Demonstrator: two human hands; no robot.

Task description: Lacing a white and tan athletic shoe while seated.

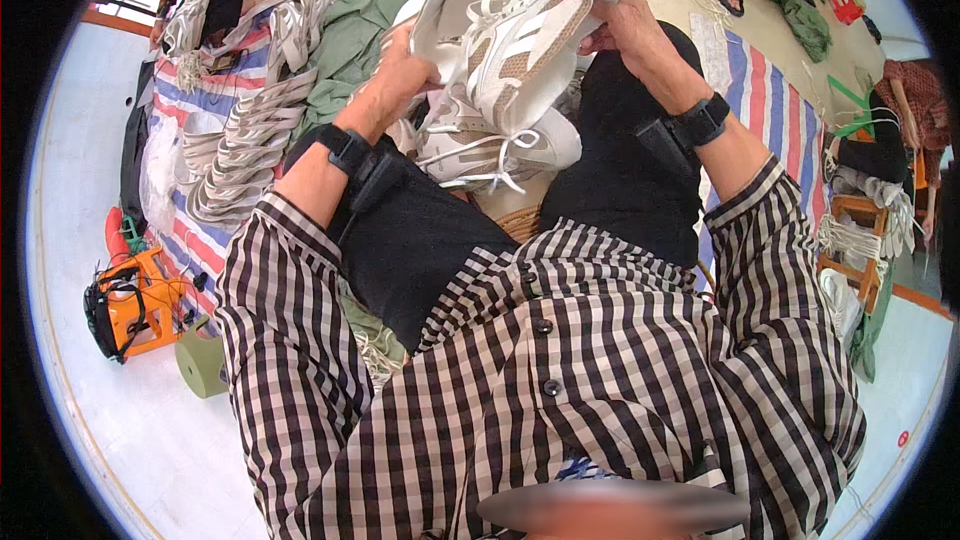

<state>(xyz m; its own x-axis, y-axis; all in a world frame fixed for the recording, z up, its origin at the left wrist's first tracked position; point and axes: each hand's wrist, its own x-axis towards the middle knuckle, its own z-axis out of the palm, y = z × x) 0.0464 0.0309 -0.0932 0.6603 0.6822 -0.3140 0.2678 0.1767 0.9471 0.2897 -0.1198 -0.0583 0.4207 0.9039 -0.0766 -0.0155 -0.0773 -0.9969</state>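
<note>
Between my raised hands, above my lap, are white and tan sneaker uppers. My right hand (635,35) is closed on the edge of the right sneaker upper (520,50), which has pale stripes, brown mesh and white laces. My left hand (400,75) is closed on the left sneaker upper (440,10), whose greyish inner side shows. The two uppers overlap, and where they meet is partly hidden. Below them, between my knees, rests another sneaker upper (550,140) with its white lace (495,155) tied in a bow.
On a striped sheet (180,170) at the left lie rows of pale shoe parts (240,160). Green cloth (350,35) is beside my left knee. An orange stool (150,300) and a green roll (200,365) stand lower left. Other people sit at the top left and right.
</note>
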